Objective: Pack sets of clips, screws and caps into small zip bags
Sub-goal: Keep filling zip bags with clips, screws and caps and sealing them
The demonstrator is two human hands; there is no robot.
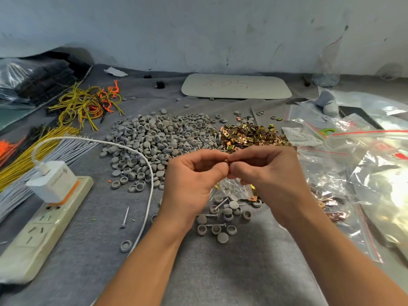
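Where the fingers meet: left hand (194,180) and right hand (265,171) bring curled fingers (217,171) tip to tip, clamped together on a small brass-coloured metal clip (227,160). It is mostly hidden, and the two-handed pinch is probably freeing or squaring it for bagging.
Just beneath the fingers: a small clear plastic zip bag (231,187) lies crumpled on the bench, screws showing through it. Whether any finger touches it I cannot tell.
Nearer the wrists: a loose cluster of grey round plastic caps (223,237) and long silver screws (207,215), kept close, seemingly the set waiting to be packed.
Beyond the fingers: the big heap of grey caps (154,138) and, to its right, the heap of brass clips (251,133), stock within easy reach.
Right of the fingers: red-striped clear zip bags (331,151), some filled.
Left of the fingers: a white charger cable (151,182), a cream power strip (33,246), and farther off yellow wire bundles (84,104).
Underneath everything: a grey felt cloth (220,272), likely there to stop small parts rolling.
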